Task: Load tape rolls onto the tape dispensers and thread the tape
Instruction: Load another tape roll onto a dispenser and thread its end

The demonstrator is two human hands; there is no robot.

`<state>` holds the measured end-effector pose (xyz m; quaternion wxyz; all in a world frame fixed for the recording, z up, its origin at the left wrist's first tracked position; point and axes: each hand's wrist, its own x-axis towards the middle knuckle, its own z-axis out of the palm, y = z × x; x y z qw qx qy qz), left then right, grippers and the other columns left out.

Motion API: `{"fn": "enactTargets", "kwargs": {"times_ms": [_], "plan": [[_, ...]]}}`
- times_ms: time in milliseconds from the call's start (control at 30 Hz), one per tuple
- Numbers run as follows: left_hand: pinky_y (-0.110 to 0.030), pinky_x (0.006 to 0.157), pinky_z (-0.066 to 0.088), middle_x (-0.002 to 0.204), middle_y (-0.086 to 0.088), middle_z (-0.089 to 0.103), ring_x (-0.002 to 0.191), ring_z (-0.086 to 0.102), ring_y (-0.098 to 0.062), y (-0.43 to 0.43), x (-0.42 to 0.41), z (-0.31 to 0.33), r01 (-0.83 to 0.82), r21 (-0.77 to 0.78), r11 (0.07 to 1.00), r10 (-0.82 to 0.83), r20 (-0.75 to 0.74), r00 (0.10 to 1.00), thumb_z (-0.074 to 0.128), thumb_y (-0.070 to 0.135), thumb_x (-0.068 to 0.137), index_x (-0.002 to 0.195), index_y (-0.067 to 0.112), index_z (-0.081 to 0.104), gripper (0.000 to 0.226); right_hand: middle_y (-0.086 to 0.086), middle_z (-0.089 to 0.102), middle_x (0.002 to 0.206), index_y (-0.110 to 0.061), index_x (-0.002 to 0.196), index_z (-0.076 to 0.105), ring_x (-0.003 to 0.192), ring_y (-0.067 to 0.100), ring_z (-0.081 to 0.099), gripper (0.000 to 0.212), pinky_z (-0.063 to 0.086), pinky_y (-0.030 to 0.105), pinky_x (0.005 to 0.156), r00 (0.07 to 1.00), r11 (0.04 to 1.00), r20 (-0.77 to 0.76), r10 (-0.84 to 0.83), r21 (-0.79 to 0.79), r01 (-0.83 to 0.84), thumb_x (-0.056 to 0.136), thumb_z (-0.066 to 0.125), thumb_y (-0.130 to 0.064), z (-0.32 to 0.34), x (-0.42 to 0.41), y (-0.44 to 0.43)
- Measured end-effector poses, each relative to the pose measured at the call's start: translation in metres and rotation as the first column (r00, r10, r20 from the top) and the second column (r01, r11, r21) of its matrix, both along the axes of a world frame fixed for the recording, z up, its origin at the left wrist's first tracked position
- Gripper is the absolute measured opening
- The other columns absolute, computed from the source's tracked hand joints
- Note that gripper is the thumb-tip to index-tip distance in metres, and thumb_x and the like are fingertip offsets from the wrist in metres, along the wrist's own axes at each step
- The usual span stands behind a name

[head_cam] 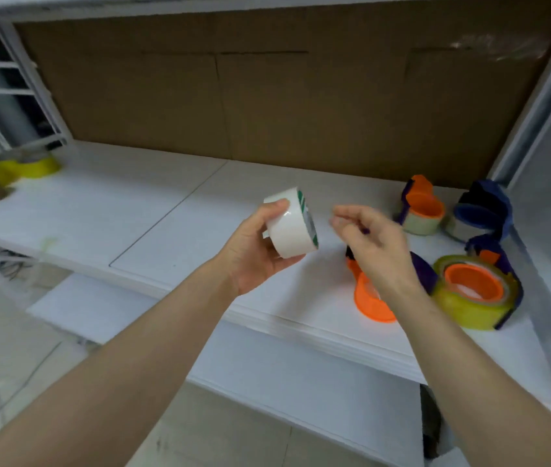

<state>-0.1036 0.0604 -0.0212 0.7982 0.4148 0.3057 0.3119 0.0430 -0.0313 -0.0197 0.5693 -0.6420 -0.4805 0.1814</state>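
L hand (250, 251) grips white tape roll (292, 227) over bench (166, 210). R hand (375, 244) beside it, fingers loosely curled, blurred; can't tell if pinching anything. Orange dispenser (372, 306) beneath.

The right hand (373, 244) covers most of the orange dispenser (370, 301) at four o'clock; whether its blurred fingertips (339, 221) pinch anything is unclear. The left hand (250, 256) hides part of the white roll (292, 227). At nine o'clock, smeared tape rolls (26, 165) meet the edge.
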Motion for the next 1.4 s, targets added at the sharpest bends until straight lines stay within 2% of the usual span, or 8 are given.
{"fn": "enactTargets", "kwargs": {"times_ms": [100,200,333,567,833,1000,1100,1400], "plan": [[-0.042,0.098,0.048,0.125,-0.017,0.06,0.113,0.059,-0.03,0.01,-0.034,-0.003,-0.042,-0.003,0.999,0.041,-0.022,0.999,0.062,0.043,0.081,0.129,0.012,0.052,0.057,-0.025,0.061,0.095,-0.034,0.1,0.064,0.093,0.0,0.056,0.023,0.045,0.016,0.073,0.959,0.959,0.071,0.275,-0.095,-0.267,0.079,0.071,-0.028,0.003,-0.043,0.018],[-0.042,0.099,0.049,0.116,-0.015,0.063,0.112,0.062,-0.029,0.025,-0.078,-0.002,-0.11,-0.038,0.993,0.108,-0.04,0.993,0.058,0.053,0.081,0.126,0.009,0.054,0.063,-0.007,0.069,0.091,-0.02,0.087,0.071,0.085,0.01,0.061,0.007,0.05,0.032,0.077,0.951,0.952,0.081,0.298,-0.09,-0.291,0.08,0.071,-0.018,-0.002,-0.084,0.047],[-0.041,0.094,0.05,0.116,-0.012,0.061,0.107,0.06,-0.025,0.064,-0.163,0.002,-0.208,0.058,0.976,0.216,-0.252,0.943,0.048,0.067,0.08,0.122,0.012,0.054,0.07,0.003,0.062,0.099,-0.03,0.088,0.069,0.083,0.009,0.054,0.008,0.043,0.028,0.076,0.928,0.963,0.268,0.257,-0.156,-0.222,0.08,0.07,-0.028,-0.002,-0.15,0.105],[-0.037,0.09,0.051,0.101,-0.006,0.061,0.097,0.062,-0.022,0.142,-0.356,-0.007,-0.478,0.238,0.845,0.533,-0.44,0.723,0.056,0.054,0.081,0.103,0.013,0.063,0.046,0.0,0.064,0.086,-0.028,0.088,0.06,0.072,0.02,0.061,0.006,0.051,0.036,0.076,0.9,0.947,0.304,0.311,-0.179,-0.267,0.089,0.059,-0.022,0.002,-0.303,0.214],[-0.035,0.087,0.052,0.103,-0.008,0.061,0.097,0.062,-0.022,0.225,-0.471,-0.024,-0.566,0.299,0.768,0.634,-0.474,0.611,0.064,0.03,0.084,0.108,0.006,0.06,0.034,0.012,0.065,0.099,-0.012,0.1,0.067,0.085,0.027,0.064,0.016,0.056,0.038,0.073,0.868,0.92,0.308,0.39,-0.161,-0.356,0.086,0.061,-0.011,-0.006,-0.403,0.327],[-0.028,0.074,0.051,0.102,-0.011,0.06,0.088,0.058,-0.02,0.287,-0.504,-0.028,-0.598,0.309,0.74,0.662,-0.492,0.565,0.063,0.017,0.085,0.086,0.015,0.061,0.003,0.008,0.065,0.09,-0.013,0.095,0.068,0.083,0.026,0.061,0.013,0.048,0.032,0.076,0.809,0.91,0.417,0.414,-0.178,-0.374,0.084,0.061,-0.014,-0.016,-0.438,0.42],[-0.03,0.076,0.051,0.097,-0.01,0.06,0.087,0.056,-0.02,0.329,-0.522,-0.024,-0.609,0.334,0.719,0.681,-0.513,0.523,0.062,0.013,0.086,0.079,0.016,0.061,0.008,0.013,0.066,0.099,-0.009,0.097,0.068,0.088,0.026,0.059,0.014,0.039,0.027,0.073,0.796,0.908,0.437,0.419,-0.204,-0.366,0.086,0.059,-0.013,-0.022,-0.459,0.477],[-0.027,0.074,0.047,0.099,-0.011,0.063,0.09,0.055,-0.021,0.441,-0.592,-0.015,-0.571,0.453,0.685,0.716,-0.566,0.41,0.061,0.006,0.084,0.106,0.009,0.065,0.022,0.014,0.059,0.117,-0.009,0.106,0.066,0.103,0.031,0.058,0.023,0.044,0.031,0.082,0.677,0.887,0.576,0.459,-0.345,-0.309,0.092,0.048,-0.014,-0.037,-0.529,0.6]]}}
